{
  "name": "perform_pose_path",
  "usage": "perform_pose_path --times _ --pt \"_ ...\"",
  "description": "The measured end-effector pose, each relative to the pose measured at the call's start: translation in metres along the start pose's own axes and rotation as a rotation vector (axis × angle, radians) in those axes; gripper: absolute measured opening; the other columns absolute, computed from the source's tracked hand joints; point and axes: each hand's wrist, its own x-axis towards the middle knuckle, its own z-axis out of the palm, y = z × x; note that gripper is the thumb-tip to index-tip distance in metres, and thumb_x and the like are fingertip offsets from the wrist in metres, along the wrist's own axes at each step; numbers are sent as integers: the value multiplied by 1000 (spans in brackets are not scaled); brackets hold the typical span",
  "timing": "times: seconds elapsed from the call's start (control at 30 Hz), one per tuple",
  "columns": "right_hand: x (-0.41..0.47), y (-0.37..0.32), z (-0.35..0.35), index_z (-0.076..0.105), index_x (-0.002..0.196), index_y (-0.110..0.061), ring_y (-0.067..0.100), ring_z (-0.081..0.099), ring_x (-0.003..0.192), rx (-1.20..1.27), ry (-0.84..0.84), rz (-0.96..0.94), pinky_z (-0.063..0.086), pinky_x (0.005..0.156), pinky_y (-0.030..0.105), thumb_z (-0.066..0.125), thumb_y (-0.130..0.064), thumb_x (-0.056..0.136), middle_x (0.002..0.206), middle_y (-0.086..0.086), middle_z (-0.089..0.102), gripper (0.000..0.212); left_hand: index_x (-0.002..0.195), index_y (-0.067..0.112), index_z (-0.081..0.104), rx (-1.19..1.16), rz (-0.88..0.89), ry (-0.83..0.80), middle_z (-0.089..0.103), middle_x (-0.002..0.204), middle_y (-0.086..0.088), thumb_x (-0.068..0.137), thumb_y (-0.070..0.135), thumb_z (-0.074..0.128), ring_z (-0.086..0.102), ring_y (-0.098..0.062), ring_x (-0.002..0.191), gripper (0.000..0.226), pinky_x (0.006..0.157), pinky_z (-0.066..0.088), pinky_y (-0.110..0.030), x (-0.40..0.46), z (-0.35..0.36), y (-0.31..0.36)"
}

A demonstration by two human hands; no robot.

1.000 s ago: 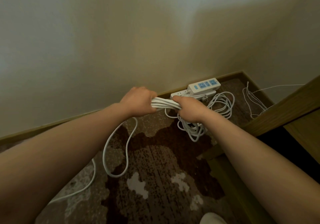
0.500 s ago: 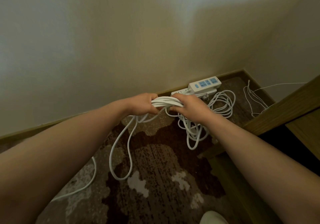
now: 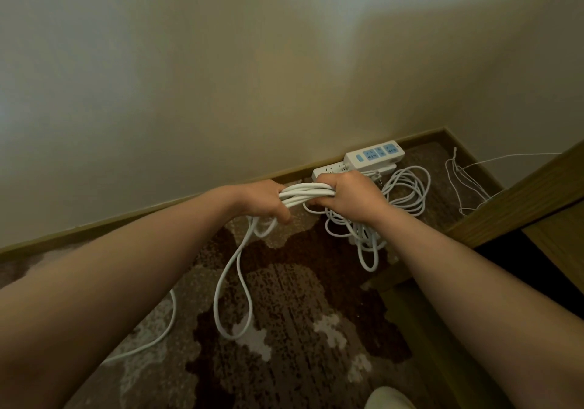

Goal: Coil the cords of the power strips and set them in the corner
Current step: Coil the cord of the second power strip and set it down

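A bundle of white cord (image 3: pixel 301 194) stretches between my two hands above the carpet. My left hand (image 3: pixel 264 205) grips its left end and my right hand (image 3: pixel 350 195) grips its right end. A long loose loop of the same cord (image 3: pixel 232 285) hangs from my left hand to the floor and trails off left. Behind my right hand, a white power strip with blue sockets (image 3: pixel 374 155) lies stacked on a second white strip (image 3: pixel 328 170) against the baseboard. Their coiled cords (image 3: pixel 407 192) lie beside them near the corner.
The brown and grey patterned carpet (image 3: pixel 284 298) covers the floor. A wooden furniture edge (image 3: pixel 518 200) runs along the right side. A thin white wire (image 3: pixel 464 184) lies tangled in the far corner. Something pale (image 3: pixel 388 399) shows at the bottom edge.
My hands have drawn closer together on the bundle. More cord has gathered at my left hand, and the loop hanging to the floor has grown longer.
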Motion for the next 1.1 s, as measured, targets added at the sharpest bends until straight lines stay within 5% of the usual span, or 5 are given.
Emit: perform_pose_path --times 0.17,0.33,0.4,0.77,1.1 --pt "1 -1 -3 66 93 -37 11 58 72 9 -10 -14 47 60 31 72 -44 85 73 -13 63 13 78 20 61 -37 9 -58 60 77 -2 63 23 67 55 -19 75 16 67 44 -33 -3 3 -5" --pt "0 -2 -7 67 90 -37 5 57 69 72 -6 -4 43 58 28 74 -41 84 72 -15 63 10 107 18 58 -226 94 -101 67 107 -11 60 18 62 62 -25 98 48 89 49 -42 -7 13 -9" --pt "0 -2 -8 65 88 -39 0 54 66 89 8 6 37 54 25 73 -41 84 68 -18 59 9 105 24 55 -239 107 -88 66 98 -10 60 19 65 62 -21 89 46 82 50 -38 -7 10 -7" --pt "2 2 -9 62 81 -28 13 58 69 162 48 119 45 60 34 67 -29 88 71 -5 61 9 64 31 53 448 143 398 57 58 8 64 36 65 54 -7 52 13 44 32 -22 -8 -19 19" --pt "7 -12 -19 68 97 -26 17 64 72 290 -140 69 52 66 39 75 -26 83 81 0 68 16 73 27 50 750 243 381 48 62 7 76 36 61 48 -16 56 14 46 26 -25 -11 -21 20"
